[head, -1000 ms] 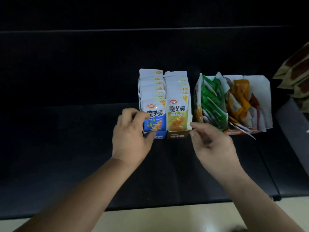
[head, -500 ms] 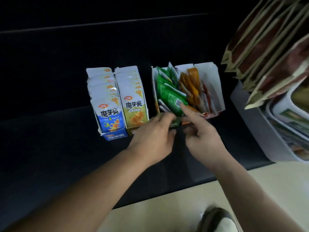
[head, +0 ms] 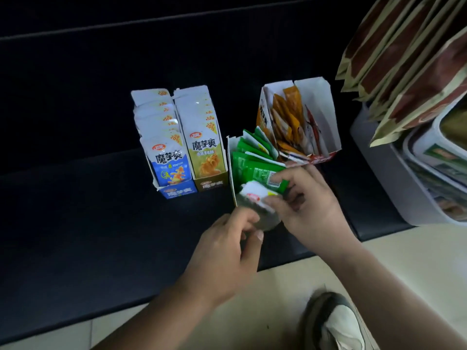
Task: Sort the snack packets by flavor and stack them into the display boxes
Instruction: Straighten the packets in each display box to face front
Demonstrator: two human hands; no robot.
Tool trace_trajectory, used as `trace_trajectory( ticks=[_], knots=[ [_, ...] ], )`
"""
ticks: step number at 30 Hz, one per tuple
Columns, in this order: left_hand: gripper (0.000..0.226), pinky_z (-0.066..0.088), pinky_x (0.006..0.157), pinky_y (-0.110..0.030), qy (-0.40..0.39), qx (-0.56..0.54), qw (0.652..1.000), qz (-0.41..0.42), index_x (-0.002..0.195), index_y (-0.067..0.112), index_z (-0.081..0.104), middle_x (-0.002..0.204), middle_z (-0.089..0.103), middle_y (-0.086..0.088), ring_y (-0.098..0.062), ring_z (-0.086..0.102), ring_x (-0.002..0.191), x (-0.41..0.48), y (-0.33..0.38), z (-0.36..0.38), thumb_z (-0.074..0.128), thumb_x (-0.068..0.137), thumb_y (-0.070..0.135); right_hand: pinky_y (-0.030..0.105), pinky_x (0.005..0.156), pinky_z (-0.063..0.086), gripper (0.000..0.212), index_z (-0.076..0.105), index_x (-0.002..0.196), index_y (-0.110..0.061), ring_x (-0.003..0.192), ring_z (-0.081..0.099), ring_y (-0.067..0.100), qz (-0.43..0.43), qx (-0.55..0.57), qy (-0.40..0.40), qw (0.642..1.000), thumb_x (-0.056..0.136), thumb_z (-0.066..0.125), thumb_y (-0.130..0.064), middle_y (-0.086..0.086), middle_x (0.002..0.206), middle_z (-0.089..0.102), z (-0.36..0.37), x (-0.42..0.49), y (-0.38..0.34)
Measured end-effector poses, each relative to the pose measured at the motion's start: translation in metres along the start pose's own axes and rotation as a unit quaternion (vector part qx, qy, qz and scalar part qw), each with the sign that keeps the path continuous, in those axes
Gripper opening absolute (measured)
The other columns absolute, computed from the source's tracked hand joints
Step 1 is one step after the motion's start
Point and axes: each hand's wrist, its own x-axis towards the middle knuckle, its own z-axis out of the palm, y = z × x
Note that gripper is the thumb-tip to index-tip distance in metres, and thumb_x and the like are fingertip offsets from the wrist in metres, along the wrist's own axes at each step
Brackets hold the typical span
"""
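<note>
Green packets (head: 249, 170) sit fanned in the white display box (head: 231, 170) beside the yellow-flavour box (head: 212, 184), and the right hand (head: 310, 205) pinches the front white-topped packet (head: 254, 195) by its upper edge. The left hand (head: 225, 256) curls at its blurred lower end; whether it holds anything cannot be told. Light, slick and floppy, these packets are probably best taken by their sealed edges.

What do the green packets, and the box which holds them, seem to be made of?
The green packets are probably thin plastic film with a slight sheen: they bend loosely and lean unevenly. The display box looks like thin cardboard, matt white inside: its wall stands flat with straight cut edges.
</note>
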Motion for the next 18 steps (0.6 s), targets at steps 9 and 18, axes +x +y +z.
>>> trace_trajectory(
  ticks=[9, 18],
  knots=[
    [0.01, 0.054, 0.074, -0.037, -0.024, -0.009, 1.0, -0.019, 0.101, 0.033, 0.057, 0.087, 0.066, 0.013, -0.007, 0.065, 0.087, -0.011, -0.006, -0.019, 0.059, 0.094, 0.04, 0.045, 0.056, 0.048, 0.045, 0.044, 0.085, -0.019, 0.067, 0.05, 0.022, 0.084, -0.088, 0.096, 0.988, 0.087, 0.079, -0.046, -0.005, 0.085, 0.05, 0.016, 0.018, -0.032],
    [0.014, 0.048, 0.054, -0.042, -0.032, 0.073, 0.997, -0.014, 0.092, 0.028, 0.054, 0.059, 0.049, 0.012, -0.013, 0.046, 0.056, -0.007, -0.002, -0.032, 0.052, 0.095, 0.041, 0.046, 0.053, 0.051, 0.056, 0.037, 0.072, -0.022, 0.055, 0.051, 0.029, 0.206, 0.077, 0.09, 0.971, 0.078, 0.087, -0.047, 0.011, 0.063, 0.048, 0.019, 0.016, -0.026]
  ],
)
